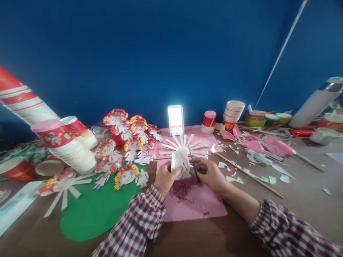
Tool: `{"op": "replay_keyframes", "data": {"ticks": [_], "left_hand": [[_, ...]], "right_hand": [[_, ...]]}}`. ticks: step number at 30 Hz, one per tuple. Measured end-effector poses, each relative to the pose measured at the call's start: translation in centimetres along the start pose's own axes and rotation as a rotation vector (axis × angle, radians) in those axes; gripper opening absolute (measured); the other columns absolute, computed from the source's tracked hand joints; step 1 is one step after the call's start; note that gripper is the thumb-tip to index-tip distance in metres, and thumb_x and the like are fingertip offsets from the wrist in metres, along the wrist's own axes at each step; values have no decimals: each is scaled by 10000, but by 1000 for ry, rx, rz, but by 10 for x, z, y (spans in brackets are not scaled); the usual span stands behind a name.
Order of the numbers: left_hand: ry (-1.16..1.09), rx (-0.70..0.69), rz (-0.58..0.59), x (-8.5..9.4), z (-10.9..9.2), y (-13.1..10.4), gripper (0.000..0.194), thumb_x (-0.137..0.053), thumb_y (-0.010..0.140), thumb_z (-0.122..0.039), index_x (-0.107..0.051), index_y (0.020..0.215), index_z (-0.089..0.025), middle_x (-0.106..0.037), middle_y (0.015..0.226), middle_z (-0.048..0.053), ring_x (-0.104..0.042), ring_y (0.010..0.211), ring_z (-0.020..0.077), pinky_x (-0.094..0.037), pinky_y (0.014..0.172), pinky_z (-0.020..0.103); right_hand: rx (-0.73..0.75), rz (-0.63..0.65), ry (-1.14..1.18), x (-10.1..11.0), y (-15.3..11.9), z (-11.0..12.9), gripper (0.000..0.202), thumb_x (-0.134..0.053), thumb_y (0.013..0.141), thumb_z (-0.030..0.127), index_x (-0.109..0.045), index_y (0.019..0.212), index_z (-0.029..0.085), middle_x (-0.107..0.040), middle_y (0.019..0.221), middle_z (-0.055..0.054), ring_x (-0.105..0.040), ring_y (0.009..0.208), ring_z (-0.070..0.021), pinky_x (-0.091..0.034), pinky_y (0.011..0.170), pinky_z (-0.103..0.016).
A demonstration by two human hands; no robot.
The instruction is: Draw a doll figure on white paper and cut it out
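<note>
Between thumb and fingers, my left hand [166, 177] grips a white piece of paper [180, 164] with dark drawn lines on it. My right hand [209, 173] is closed round a pair of scissors [195, 170], whose blades point up and away beside the paper's right edge. Whether the blades touch the paper I cannot tell. Just behind the held paper lies a cut paper cup [195, 143] with its wall spread into white strips. Beneath both hands is a pink sheet [209, 204] with dark scribbles and a small red-and-white scrap.
Left of my hands lie a green sheet [92, 216] and several paper-cup figures [127, 176]. Stacked paper cups [67, 145] lean at far left. On the right are paper scraps [280, 171], a wooden stick [251, 175], pink cut pieces [274, 143] and a cup stack [234, 110]. A blue wall [143, 60] stands behind.
</note>
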State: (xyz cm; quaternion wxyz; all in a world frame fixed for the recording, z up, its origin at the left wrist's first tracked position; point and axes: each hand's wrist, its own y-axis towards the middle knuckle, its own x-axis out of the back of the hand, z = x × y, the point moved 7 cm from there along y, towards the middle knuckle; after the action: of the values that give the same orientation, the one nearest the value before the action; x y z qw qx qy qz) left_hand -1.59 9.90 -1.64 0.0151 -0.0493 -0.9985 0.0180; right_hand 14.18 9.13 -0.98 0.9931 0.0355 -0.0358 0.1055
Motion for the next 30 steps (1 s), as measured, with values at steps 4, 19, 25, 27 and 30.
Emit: {"op": "replay_keyframes", "data": {"ticks": [4,19,25,27,30], "left_hand": [[-4,-2,-19,2,-4,-1,275,-703,657,-308,-702,855,-117,-721,801,80,-660,766,236,-510,681,308],[-432,65,-127,7,-10,-7,352,-768,595,-274,-681,898,-117,-721,848,84,-664,782,218,-520,748,329],[-599,111,-145,5,-10,-10,267,-744,647,-225,-672,889,-141,-710,866,57,-654,777,184,-516,728,293],[-678,120,-141,2,-10,-10,238,-733,657,-203,-670,876,-131,-707,844,52,-654,772,174,-514,719,271],[-766,141,-163,0,-9,-12,204,-717,667,-166,-661,856,-115,-701,800,42,-651,728,147,-513,678,238]], "right_hand": [[-15,3,13,-2,-2,3,375,-701,674,273,-593,1016,165,-681,727,-15,-624,643,-145,-484,629,-273],[-45,51,123,-11,-8,8,409,-756,688,388,-564,974,168,-630,721,-5,-564,606,-113,-418,504,-214],[-18,113,95,-16,-14,12,389,-694,759,438,-538,994,170,-597,727,-1,-571,638,-125,-434,545,-239],[-21,141,91,-20,-16,10,396,-678,772,452,-527,1005,169,-590,736,-5,-579,659,-133,-441,565,-248],[-50,171,111,-27,-19,5,430,-649,787,488,-499,1037,172,-575,714,1,-544,606,-117,-407,517,-232]]}}
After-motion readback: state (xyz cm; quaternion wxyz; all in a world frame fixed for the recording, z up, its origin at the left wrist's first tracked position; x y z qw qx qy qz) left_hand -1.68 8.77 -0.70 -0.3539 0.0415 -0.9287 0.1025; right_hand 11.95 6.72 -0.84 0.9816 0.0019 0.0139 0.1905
